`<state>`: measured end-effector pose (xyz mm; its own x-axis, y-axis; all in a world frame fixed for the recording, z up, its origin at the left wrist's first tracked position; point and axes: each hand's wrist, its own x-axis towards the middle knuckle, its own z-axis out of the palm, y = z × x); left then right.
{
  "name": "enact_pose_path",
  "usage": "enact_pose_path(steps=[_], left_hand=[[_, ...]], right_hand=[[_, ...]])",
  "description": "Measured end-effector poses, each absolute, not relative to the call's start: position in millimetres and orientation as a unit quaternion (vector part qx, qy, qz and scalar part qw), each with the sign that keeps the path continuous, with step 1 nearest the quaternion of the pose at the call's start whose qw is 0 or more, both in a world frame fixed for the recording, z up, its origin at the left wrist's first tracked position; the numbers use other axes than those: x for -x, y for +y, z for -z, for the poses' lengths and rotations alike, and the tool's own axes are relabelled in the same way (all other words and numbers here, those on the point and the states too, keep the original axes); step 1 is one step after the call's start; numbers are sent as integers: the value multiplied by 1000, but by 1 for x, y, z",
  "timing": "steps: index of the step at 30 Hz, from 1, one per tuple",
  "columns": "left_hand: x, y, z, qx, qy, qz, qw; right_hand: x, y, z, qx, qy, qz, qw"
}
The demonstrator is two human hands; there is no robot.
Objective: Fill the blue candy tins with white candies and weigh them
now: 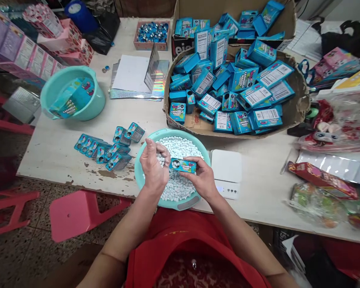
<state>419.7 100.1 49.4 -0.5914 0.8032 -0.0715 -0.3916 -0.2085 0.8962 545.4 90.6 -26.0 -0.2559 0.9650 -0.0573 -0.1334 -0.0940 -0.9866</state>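
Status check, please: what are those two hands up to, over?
Left hand cupped on white candies above teal bowl. Right hand grips small blue box. White scale beside bowl, untouched.

The person wears a red garment [174,248] that fills the near middle of the view. Its far part is plain and bright, crossed by a faint line of orange print [172,232]. Nearer in, the cloth is darker with a fine mottled pattern, and a small shiny stud [193,264] sits at its centre. Both forearms are uncovered, and the left hand [152,170] and right hand [202,180] are bare.
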Motion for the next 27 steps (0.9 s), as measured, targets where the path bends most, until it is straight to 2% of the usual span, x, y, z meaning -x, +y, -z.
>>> enact_pose_path(steps=[5, 10, 13, 16, 19, 22, 25, 27], left_hand=[[-429, 101, -42, -260, 500, -750, 347], [-428, 107, -40, -235, 515, -734, 375], [-416, 107, -32, -248, 533, -706, 395], [-393, 101, -16, -374, 636, -554, 385], [-377, 102, -7, -537, 719, -347, 272], [-393, 133, -14, -602, 710, -323, 175], [-440, 199, -19, -625, 672, -330, 222], [-478, 248, -13, -609, 685, -262, 303]], right_hand=[[-543, 92, 13, 447, -565, -547, 427], [-544, 97, 8, 462, -580, -525, 419], [-560, 96, 3, 455, -545, -565, 420], [-594, 94, 0, 449, -483, -606, 445], [-638, 93, 12, 522, -418, -551, 499], [-673, 100, 43, 612, -369, -469, 520], [-687, 111, 77, 651, -365, -428, 510], [-687, 115, 93, 656, -380, -412, 506]])
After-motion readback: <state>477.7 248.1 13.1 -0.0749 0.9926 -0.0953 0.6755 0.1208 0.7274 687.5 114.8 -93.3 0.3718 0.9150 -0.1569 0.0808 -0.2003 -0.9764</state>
